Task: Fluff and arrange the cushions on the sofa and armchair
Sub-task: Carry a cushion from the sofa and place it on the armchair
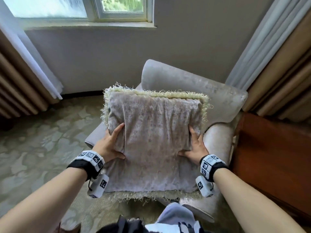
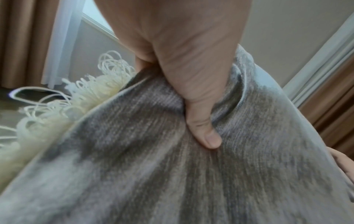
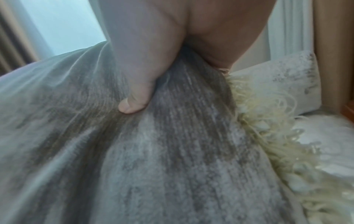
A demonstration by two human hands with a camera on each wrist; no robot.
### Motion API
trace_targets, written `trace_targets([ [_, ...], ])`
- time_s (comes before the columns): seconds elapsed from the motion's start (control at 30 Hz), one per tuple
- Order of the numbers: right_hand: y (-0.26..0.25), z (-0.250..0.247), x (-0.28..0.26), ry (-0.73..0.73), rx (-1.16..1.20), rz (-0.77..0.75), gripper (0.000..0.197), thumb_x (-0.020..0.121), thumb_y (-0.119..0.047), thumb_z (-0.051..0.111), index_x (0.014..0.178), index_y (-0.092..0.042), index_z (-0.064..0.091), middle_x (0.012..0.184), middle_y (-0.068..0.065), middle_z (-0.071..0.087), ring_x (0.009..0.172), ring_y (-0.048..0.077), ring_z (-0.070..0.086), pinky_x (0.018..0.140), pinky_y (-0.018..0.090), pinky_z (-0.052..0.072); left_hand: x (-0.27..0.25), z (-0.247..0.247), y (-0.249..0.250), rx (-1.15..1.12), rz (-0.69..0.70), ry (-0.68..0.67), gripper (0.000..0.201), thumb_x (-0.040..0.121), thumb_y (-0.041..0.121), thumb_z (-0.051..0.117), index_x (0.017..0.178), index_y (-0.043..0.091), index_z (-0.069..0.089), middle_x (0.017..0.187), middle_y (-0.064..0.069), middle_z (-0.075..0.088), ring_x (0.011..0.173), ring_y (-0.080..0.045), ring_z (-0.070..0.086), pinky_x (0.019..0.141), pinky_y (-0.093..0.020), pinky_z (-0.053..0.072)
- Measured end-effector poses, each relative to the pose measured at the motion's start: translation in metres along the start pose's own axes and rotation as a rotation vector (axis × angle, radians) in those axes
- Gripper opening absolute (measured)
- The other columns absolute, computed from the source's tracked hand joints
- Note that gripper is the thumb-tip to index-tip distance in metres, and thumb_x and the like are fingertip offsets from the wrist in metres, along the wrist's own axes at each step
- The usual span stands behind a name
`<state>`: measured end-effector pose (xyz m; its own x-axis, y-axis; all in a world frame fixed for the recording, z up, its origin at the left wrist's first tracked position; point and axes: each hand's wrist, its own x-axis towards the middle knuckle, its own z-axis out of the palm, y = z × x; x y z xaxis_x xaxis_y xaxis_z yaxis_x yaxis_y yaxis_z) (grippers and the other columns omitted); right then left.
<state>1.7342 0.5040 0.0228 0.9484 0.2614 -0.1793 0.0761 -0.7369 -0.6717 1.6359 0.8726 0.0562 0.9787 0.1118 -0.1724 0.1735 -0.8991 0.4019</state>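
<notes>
Cushion (image 1: 154, 137): grey velvety cover with cream looped fringe (image 1: 161, 94) round its edges; held up in front of the body, above the armchair seat, top edge tipped toward the backrest.
Left grip (image 1: 109, 145): clenched on the cushion's left side; thumb pressed into the front face, fingers wrapped behind and out of sight.
Left wrist view: thumb (image 2: 205, 131) dug into the fabric, deep folds drawn toward it; fringe hanging off to the left.
Right grip (image 1: 196, 147): clenched on the cushion's right side in the mirror pose, thumb on the front face, fingers hidden behind.
Right wrist view: thumb (image 3: 134, 104) sunk into the cover; fringe trailing to the right, armchair upholstery behind it.
Armchair (image 1: 218, 105): pale grey, rolled backrest and rounded arm, directly beneath and beyond the cushion.
Surroundings: patterned carpet (image 1: 42, 132) on the floor, window (image 1: 121, 9) above, tan curtains (image 1: 286, 73) at both sides, reddish wooden furniture (image 1: 272, 153) to the right of the armchair.
Wrists: marker bands and small cameras strapped on both.
</notes>
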Motion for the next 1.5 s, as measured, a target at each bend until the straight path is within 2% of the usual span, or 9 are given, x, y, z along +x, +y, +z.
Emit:
trace_targets([
  [0.13, 0.009, -0.007, 0.032, 0.038, 0.027, 0.065, 0.131, 0.057, -0.045, 0.089, 0.146, -0.051, -0.007, 0.150, 0.020, 0.014, 0.144, 0.034, 0.015, 0.115, 0.040, 0.022, 0.062, -0.010, 0.014, 0.124, 0.049, -0.053, 0.138, 0.046, 0.053, 0.089, 0.149, 0.043, -0.002, 0.134, -0.018, 0.035, 0.117, -0.034, 0.048, 0.093, -0.033, 0.043],
  [0.3, 0.034, -0.031, 0.080, 0.061, 0.026, 0.150, 0.129, 0.061, -0.041, 0.088, 0.152, -0.037, -0.004, 0.155, 0.022, 0.005, 0.147, 0.031, 0.006, 0.115, 0.033, 0.014, 0.142, -0.002, 0.040, 0.079, 0.091, -0.118, 0.141, 0.043, 0.050, 0.091, 0.144, 0.051, -0.008, 0.135, -0.020, 0.035, 0.115, -0.036, 0.053, 0.094, -0.035, 0.046],
  [0.7, 0.070, -0.063, 0.161, 0.170, 0.044, 0.336, 0.126, 0.065, -0.042, 0.086, 0.149, -0.043, -0.008, 0.156, 0.023, -0.002, 0.147, 0.036, 0.006, 0.116, 0.040, 0.016, 0.294, 0.020, 0.073, 0.096, 0.159, -0.168, 0.133, 0.047, 0.048, 0.090, 0.140, 0.057, -0.005, 0.138, -0.013, 0.028, 0.113, -0.042, 0.054, 0.088, -0.046, 0.051],
  [0.83, 0.080, -0.047, 0.191, 0.238, 0.084, 0.431, 0.124, 0.066, -0.039, 0.086, 0.150, -0.040, -0.005, 0.157, 0.027, -0.002, 0.148, 0.034, -0.003, 0.117, 0.040, 0.011, 0.359, 0.033, 0.071, 0.127, 0.228, -0.219, 0.131, 0.050, 0.049, 0.089, 0.143, 0.054, -0.002, 0.139, -0.013, 0.027, 0.112, -0.045, 0.053, 0.088, -0.048, 0.051],
  [0.97, 0.090, -0.024, 0.227, 0.340, 0.090, 0.509, 0.122, 0.064, -0.038, 0.087, 0.151, -0.040, 0.000, 0.155, 0.027, 0.005, 0.146, 0.037, 0.006, 0.116, 0.041, 0.018, 0.423, 0.050, 0.061, 0.145, 0.305, -0.254, 0.128, 0.052, 0.049, 0.089, 0.143, 0.052, -0.001, 0.135, -0.016, 0.030, 0.106, -0.046, 0.056, 0.086, -0.049, 0.051],
  [1.07, 0.105, -0.004, 0.261, 0.380, 0.106, 0.527, 0.116, 0.069, -0.031, 0.085, 0.151, -0.036, 0.004, 0.158, 0.022, 0.007, 0.146, 0.034, 0.002, 0.116, 0.041, 0.015, 0.469, 0.071, 0.044, 0.117, 0.363, -0.226, 0.123, 0.053, 0.047, 0.089, 0.138, 0.055, 0.000, 0.129, -0.019, 0.034, 0.093, -0.050, 0.059, 0.077, -0.052, 0.054],
  [1.17, 0.123, 0.022, 0.295, 0.405, 0.083, 0.563, 0.108, 0.074, -0.026, 0.082, 0.150, -0.035, 0.005, 0.157, 0.028, 0.005, 0.146, 0.037, 0.000, 0.115, 0.045, 0.018, 0.507, 0.099, 0.025, 0.096, 0.342, -0.217, 0.115, 0.056, 0.039, 0.089, 0.137, 0.050, 0.009, 0.126, -0.023, 0.036, 0.081, -0.051, 0.059, 0.069, -0.053, 0.054],
  [1.37, 0.155, 0.067, 0.345, 0.515, 0.085, 0.440, 0.104, 0.075, -0.002, 0.077, 0.140, -0.046, 0.008, 0.150, 0.033, 0.010, 0.141, 0.045, 0.016, 0.112, 0.036, 0.018, 0.545, 0.162, -0.006, 0.064, 0.280, -0.255, 0.107, 0.066, 0.024, 0.081, 0.139, 0.048, 0.007, 0.122, -0.026, 0.032, 0.070, -0.052, 0.057, 0.068, -0.052, 0.053],
  [1.5, 0.187, 0.088, 0.359, 0.555, 0.024, 0.401, 0.096, 0.073, 0.013, 0.064, 0.138, -0.038, 0.015, 0.145, 0.037, 0.016, 0.132, 0.055, 0.028, 0.108, 0.046, 0.030, 0.560, 0.197, -0.010, 0.041, 0.269, -0.228, 0.090, 0.068, 0.019, 0.079, 0.131, 0.044, 0.021, 0.123, -0.035, 0.034, 0.065, -0.054, 0.058, 0.064, -0.053, 0.054],
])
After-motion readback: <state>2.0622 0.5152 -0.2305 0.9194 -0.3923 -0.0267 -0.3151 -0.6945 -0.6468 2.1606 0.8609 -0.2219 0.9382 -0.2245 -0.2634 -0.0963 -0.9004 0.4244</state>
